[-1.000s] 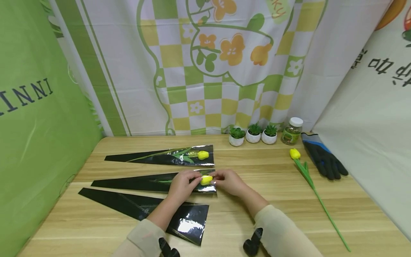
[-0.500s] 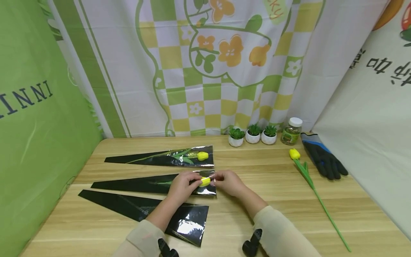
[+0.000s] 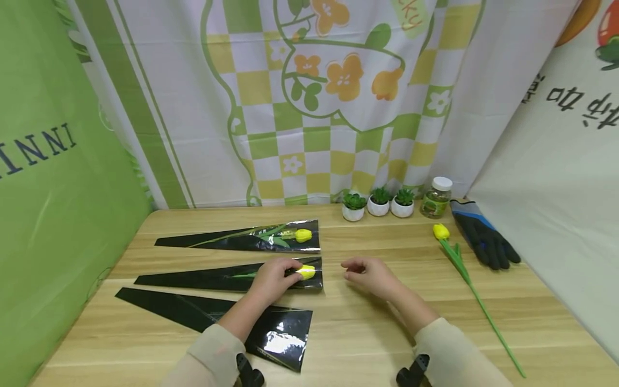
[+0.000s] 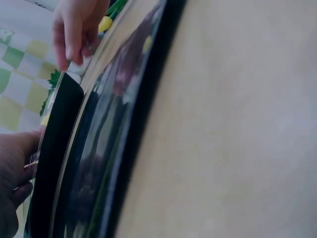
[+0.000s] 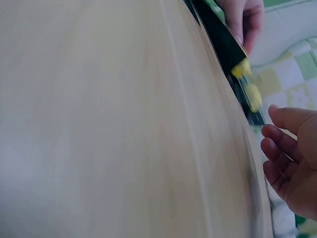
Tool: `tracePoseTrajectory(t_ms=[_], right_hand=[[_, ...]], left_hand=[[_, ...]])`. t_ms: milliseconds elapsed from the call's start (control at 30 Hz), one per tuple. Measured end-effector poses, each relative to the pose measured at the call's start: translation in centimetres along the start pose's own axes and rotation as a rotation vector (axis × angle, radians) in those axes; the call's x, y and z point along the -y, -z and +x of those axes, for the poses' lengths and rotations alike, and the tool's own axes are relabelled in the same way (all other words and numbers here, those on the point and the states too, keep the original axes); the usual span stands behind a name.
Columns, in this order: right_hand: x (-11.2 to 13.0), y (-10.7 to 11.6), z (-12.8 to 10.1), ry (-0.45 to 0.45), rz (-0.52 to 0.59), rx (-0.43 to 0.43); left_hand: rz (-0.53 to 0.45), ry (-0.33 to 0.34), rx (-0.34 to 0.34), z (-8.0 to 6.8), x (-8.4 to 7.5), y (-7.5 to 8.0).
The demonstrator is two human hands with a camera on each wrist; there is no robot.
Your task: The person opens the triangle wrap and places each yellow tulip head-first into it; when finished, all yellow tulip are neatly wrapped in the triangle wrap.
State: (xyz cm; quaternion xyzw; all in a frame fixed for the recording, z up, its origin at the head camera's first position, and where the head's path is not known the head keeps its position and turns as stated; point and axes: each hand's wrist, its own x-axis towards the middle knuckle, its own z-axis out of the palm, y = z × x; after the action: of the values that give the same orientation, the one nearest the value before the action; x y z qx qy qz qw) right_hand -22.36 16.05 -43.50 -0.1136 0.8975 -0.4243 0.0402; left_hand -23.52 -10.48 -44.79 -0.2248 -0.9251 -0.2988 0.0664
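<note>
Left hand presses middle sleeve near its wide right end, fingers over yellow tulip head inside. Right hand off to right, loosely curled, grasping nothing. Risk: glossy film slides on table, tulip probably slips out open end.

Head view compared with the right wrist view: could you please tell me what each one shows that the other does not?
Only the head view shows the loose yellow tulip on the table, the dark glove, the jar, three potted plants and all three black sleeves. Only the right wrist view shows the right hand's loosely curled fingers from close up. Both show the left hand on the middle sleeve by the yellow bud, with the right hand apart from it.
</note>
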Motion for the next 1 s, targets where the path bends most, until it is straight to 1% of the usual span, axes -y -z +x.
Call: tracePoseTrajectory(t_ms=[67, 133, 300, 433, 567, 633, 800, 1000], right_hand=[[-0.5, 1.2, -0.9, 0.016, 0.002, -0.016], [-1.0, 2.4, -1.8, 0.015, -0.005, -0.03], [-2.2, 5.5, -4.0, -0.042, -0.07, -0.059], [-3.5, 7.9, -5.7, -0.087, -0.116, -0.06], [-4.9, 10.2, -7.3, -0.125, -0.172, -0.083], [-5.8, 11.2, -8.1, -0.129, -0.226, -0.114], [-7.9, 13.2, -9.9, -0.149, -0.313, -0.166], [-10.0, 15.1, -11.6, -0.216, -0.336, -0.141]], left_hand=[[0.013, 0.007, 0.006, 0.2, 0.0, 0.1], [0.018, 0.016, 0.01, 0.5, 0.1, 0.1], [0.019, 0.043, 0.018, 1.2, 0.3, 0.1], [0.045, 0.038, 0.009, 1.6, 0.7, -0.1], [0.034, 0.04, 0.005, 2.0, 0.8, -0.1], [0.036, 0.035, -0.001, 2.2, 0.9, -0.1], [0.039, 0.048, -0.01, 2.6, 1.1, -0.2], [0.04, 0.072, -0.011, 2.9, 1.1, -0.1]])
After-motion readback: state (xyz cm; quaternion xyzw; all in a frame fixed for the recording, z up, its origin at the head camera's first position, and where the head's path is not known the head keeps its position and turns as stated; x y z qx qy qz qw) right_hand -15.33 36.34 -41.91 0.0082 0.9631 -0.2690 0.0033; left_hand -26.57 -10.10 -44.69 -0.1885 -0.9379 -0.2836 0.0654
